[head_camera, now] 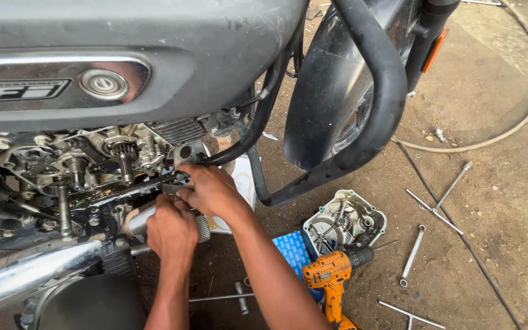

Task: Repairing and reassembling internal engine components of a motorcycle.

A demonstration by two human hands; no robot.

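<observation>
both hands are in under the motorcycle, at the open side of its engine, where bare gears and shafts show below the grey fuel tank. the left hand sits lower, its grip wrapped round a silvery metal tool with a ribbed end poking out by the wrist; the fingers are curled tight about it. the right hand is just above and touching the left, its grip pressed together on a small dark metal piece at the lower edge of the engine, though i cannot tell exactly what the fingertips pinch. a black crash bar curves down past the right forearm, and the front mudguard stands behind it. a chrome exhaust pipe runs along the lower left.

on the dirt floor, to the right of the arms, lies the removed engine cover, inner side up. just beside it lies an orange cordless drill, partly over a blue patterned sheet. further right, several long spanners and rods are scattered, well apart from the hands. a pale hose loops across the floor at the far right.
</observation>
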